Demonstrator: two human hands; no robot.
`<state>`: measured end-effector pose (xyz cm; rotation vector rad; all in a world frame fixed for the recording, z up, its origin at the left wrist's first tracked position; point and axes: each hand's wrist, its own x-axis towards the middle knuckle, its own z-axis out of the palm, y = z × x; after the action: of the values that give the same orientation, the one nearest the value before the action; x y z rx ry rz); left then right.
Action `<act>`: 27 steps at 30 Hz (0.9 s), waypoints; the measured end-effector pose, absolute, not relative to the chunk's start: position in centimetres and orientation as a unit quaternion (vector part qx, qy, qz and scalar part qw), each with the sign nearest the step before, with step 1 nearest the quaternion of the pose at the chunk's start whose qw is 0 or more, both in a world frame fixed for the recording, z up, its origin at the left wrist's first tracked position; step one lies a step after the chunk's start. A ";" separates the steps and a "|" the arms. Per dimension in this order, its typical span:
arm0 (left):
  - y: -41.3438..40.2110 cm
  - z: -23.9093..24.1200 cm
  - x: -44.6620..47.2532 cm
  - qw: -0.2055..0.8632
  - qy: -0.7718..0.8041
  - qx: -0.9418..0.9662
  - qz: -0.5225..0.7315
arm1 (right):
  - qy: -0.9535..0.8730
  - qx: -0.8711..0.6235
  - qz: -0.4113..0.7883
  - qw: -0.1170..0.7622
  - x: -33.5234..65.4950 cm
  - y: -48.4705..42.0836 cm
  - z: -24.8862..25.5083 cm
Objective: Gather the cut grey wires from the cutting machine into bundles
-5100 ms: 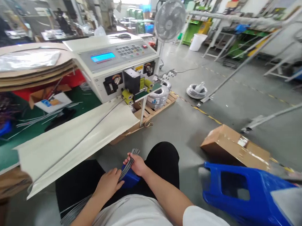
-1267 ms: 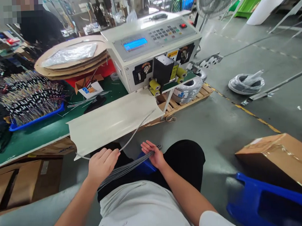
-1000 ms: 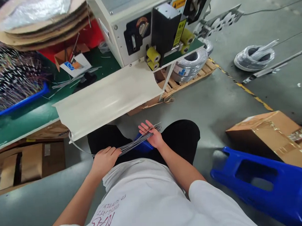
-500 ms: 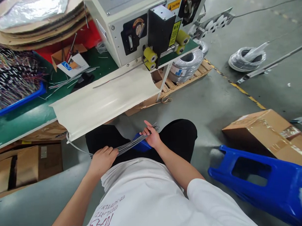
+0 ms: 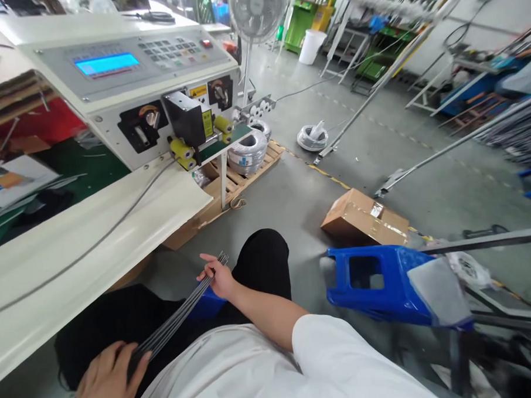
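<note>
A bundle of grey cut wires (image 5: pixel 178 316) lies across my lap. My right hand (image 5: pixel 219 277) is closed round its far end, near my right knee. My left hand (image 5: pixel 107 383) grips the near end at the bottom left. In front of me a white wire-cutting machine (image 5: pixel 124 82) with a blue display stands on a green bench. A single grey wire (image 5: pixel 95 238) runs out of its yellow rollers (image 5: pixel 182 154) down a cream chute (image 5: pixel 91 230).
A tipped blue plastic stool (image 5: pixel 379 282) lies on the floor to my right, with a taped cardboard box (image 5: pixel 364 219) behind it. Wire coils (image 5: pixel 246 153) sit on a wooden pallet under the machine. Another coil (image 5: pixel 312 137) and a standing fan (image 5: pixel 257 8) are farther off.
My view has swung up and to the right. A new wire has run out along the chute. Both hands still hold the bundle, with my left hand now lower and farther left.
</note>
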<state>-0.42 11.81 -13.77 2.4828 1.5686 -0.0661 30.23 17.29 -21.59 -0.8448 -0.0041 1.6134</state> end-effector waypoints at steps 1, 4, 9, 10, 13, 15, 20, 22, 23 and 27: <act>12.3 -14.1 1.7 0.124 0.515 0.848 -0.017 | -0.015 -0.368 0.697 0.615 30.2 17.3 -21.6; 14.4 -15.3 9.2 0.206 0.460 0.862 -0.056 | -0.037 -0.364 0.703 0.610 30.4 17.8 -21.5; 18.2 -15.6 17.7 0.262 0.459 0.835 -0.152 | 0.017 -0.359 0.694 0.623 32.3 19.1 -20.1; 18.9 -15.5 18.4 0.291 0.453 0.832 -0.137 | 0.027 -0.364 0.686 0.630 32.7 19.3 -19.7; 20.4 -15.7 18.9 0.346 0.452 0.815 -0.109 | 0.028 -0.346 0.666 0.660 33.6 19.7 -19.1; 21.1 -16.3 18.6 0.368 0.457 0.803 -0.109 | 0.009 -0.351 0.668 0.656 33.8 19.8 -19.3; 20.7 -17.1 18.2 0.372 0.464 0.797 -0.112 | -0.078 -0.440 0.662 0.602 34.0 19.3 -20.6; 19.9 -16.6 18.4 0.350 0.473 0.800 -0.112 | -0.116 -0.461 0.656 0.587 33.9 19.1 -21.1; 19.5 -15.9 18.5 0.336 0.479 0.803 -0.109 | -0.126 -0.471 0.652 0.580 33.8 19.0 -21.4; 18.8 -10.8 18.0 0.263 0.476 0.838 -0.050 | -0.098 -0.485 0.652 0.575 33.3 18.8 -22.6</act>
<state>18.00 18.75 -10.85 2.2664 1.2867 -0.1349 33.29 18.76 -22.58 -1.1370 -0.2298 1.5263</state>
